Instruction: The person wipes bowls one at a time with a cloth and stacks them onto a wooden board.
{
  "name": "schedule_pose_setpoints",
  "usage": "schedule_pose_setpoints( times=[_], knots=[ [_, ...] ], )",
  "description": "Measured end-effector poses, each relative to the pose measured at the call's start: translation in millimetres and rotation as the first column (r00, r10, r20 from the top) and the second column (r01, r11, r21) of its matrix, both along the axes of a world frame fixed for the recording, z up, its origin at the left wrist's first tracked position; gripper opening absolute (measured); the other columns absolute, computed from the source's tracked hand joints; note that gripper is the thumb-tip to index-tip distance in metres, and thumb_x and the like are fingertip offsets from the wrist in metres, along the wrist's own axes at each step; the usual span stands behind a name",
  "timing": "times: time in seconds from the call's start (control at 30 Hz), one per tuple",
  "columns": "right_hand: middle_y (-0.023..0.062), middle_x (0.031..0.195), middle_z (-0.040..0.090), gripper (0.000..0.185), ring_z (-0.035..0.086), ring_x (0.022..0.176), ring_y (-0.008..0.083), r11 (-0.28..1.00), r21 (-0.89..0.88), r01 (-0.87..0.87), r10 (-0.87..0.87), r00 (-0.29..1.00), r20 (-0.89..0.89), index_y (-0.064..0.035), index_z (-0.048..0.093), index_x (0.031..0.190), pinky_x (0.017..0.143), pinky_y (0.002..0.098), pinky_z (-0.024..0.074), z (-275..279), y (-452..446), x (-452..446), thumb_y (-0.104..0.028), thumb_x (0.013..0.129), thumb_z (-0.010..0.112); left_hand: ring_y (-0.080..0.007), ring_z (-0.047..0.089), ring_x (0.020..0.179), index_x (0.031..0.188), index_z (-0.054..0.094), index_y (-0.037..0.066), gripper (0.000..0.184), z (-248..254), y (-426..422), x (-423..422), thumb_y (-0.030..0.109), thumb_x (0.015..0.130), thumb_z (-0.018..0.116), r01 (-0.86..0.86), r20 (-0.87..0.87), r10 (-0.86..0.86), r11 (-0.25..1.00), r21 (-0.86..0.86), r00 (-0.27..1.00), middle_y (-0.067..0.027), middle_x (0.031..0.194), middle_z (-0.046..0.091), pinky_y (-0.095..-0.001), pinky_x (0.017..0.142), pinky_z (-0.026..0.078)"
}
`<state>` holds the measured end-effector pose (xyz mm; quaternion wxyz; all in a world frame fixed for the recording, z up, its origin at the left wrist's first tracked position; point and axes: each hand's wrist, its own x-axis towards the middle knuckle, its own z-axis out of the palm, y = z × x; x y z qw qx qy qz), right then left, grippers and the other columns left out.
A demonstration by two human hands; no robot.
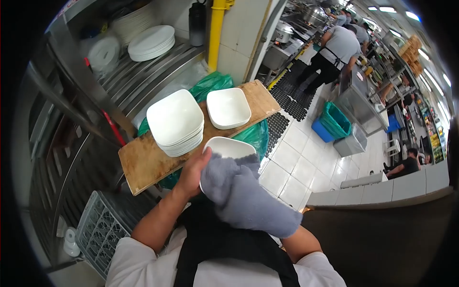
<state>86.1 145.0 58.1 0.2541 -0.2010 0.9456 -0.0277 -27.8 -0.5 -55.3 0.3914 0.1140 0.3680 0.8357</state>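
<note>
A white square bowl (229,146) is in my left hand (193,170), whose fingers and thumb grip its left rim. A grey cloth (244,196) covers my right hand and wrist and lies against the inside of the bowl; the fingers of that hand are hidden under it. Beyond the bowl, a wooden board (138,162) bears a tall stack of white square bowls (176,119) on the left and a shorter stack (228,107) on the right.
Metal shelves hold stacked white plates (152,43) and a dark bottle (197,24). Green plastic (210,86) shows around the board. A grey rack (103,234) stands at lower left. Lined bins (334,119) and a bending person (337,45) are further off, right.
</note>
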Motion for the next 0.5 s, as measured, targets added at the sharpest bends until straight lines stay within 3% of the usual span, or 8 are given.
schedule_pose_setpoints(
  times=[0.07,0.1,0.17,0.27,0.3,0.4,0.47,0.5],
  knots=[
    [0.0125,0.114,0.065,0.058,0.059,0.115,0.0241,0.698,-0.67,0.254,-0.441,0.889,-0.123,0.0014,0.043,0.133,0.105,0.0356,0.0413,-38,26,24,-0.024,0.088,0.069,-0.0184,0.059,0.113,0.137,0.045,0.0,0.045,-6,-1,3,0.032,0.105,0.045,-0.011,0.014,0.012,0.999,-0.052,1.0,-0.0105,0.123,0.06,-0.0333,0.099,0.048],
    [0.0125,0.114,0.065,0.058,0.059,0.115,0.0241,0.702,-0.669,0.243,-0.426,0.897,-0.121,0.0014,0.043,0.133,0.105,0.0356,0.0413,-32,33,32,-0.024,0.088,0.069,-0.0184,0.06,0.112,0.137,0.046,0.0,0.044,-7,-1,5,0.031,0.105,0.046,-0.004,0.022,0.006,0.995,-0.104,1.0,-0.0103,0.123,0.06,-0.0332,0.097,0.049],
    [0.0096,0.109,0.065,0.067,0.062,0.104,0.0192,0.139,-0.8,0.583,-0.659,0.658,0.364,0.0045,0.044,0.124,0.098,0.0312,0.0461,-11,43,43,-0.019,0.073,0.081,-0.0179,0.06,0.112,0.137,0.046,0.001,0.044,-2,0,5,0.031,0.105,0.047,-0.083,0.047,0.087,0.993,-0.084,0.995,-0.0099,0.122,0.061,-0.033,0.097,0.049],
    [0.0066,0.104,0.066,0.073,0.063,0.098,0.016,0.331,-0.873,0.359,-0.807,0.587,-0.064,0.005,0.043,0.123,0.093,0.0287,0.0491,28,38,50,-0.013,0.065,0.084,-0.0166,0.06,0.111,0.138,0.047,0.001,0.044,6,-4,0,0.029,0.104,0.048,-0.117,0.018,0.118,0.992,-0.053,0.993,-0.0091,0.122,0.061,-0.0322,0.097,0.049],
    [0.0066,0.104,0.066,0.073,0.063,0.098,0.016,0.325,-0.873,0.363,-0.814,0.578,-0.063,0.005,0.043,0.123,0.093,0.0287,0.0491,26,39,49,-0.013,0.065,0.084,-0.0165,0.059,0.112,0.139,0.046,0.001,0.045,10,-4,0,0.028,0.104,0.049,-0.107,-0.002,0.108,0.991,-0.081,0.994,-0.009,0.123,0.061,-0.032,0.097,0.048],
    [0.0137,0.098,0.064,0.037,0.063,0.088,0.0313,0.804,-0.445,0.395,-0.595,0.525,-0.609,0.0011,0.055,0.109,0.083,0.0363,0.0505,14,39,33,0.004,0.074,0.066,-0.0164,0.059,0.112,0.141,0.045,0.001,0.045,16,2,3,0.027,0.104,0.05,-0.039,-0.027,0.035,0.987,-0.154,0.999,-0.0091,0.124,0.06,-0.0316,0.097,0.048],
    [0.0169,0.094,0.059,0.026,0.058,0.085,0.0379,0.714,-0.615,0.336,-0.68,0.544,-0.492,-0.0009,0.058,0.1,0.079,0.0393,0.0483,11,31,6,0.005,0.074,0.059,-0.0166,0.059,0.112,0.141,0.044,0.001,0.046,20,7,7,0.027,0.103,0.05,0.017,-0.026,-0.023,0.98,-0.2,0.999,-0.0092,0.124,0.06,-0.0316,0.097,0.047],
    [0.0174,0.102,0.057,0.033,0.057,0.093,0.0361,0.876,-0.426,0.227,-0.479,0.512,-0.713,0.0026,0.053,0.109,0.083,0.041,0.0485,-1,33,-1,0.004,0.076,0.058,-0.0167,0.059,0.112,0.142,0.044,0.001,0.046,22,9,9,0.027,0.103,0.05,0.046,-0.035,-0.054,0.978,-0.206,0.998,-0.0093,0.125,0.06,-0.0315,0.097,0.047]
  ],
)
